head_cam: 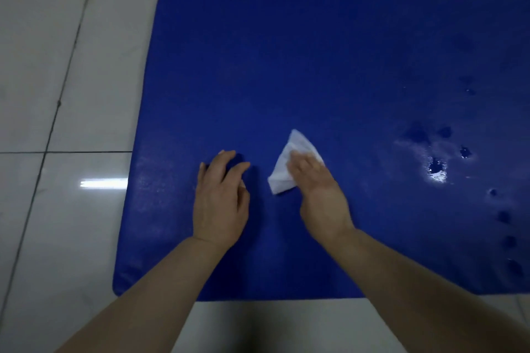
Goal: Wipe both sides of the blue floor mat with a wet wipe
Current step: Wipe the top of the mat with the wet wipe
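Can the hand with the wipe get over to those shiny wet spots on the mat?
Probably yes. The right hand presses the wet wipe flat on the blue mat, and only bare mat lies between it and the wet spots to its right.

Mat on tiled floor, left hand on mat, wipe under right hand beside it
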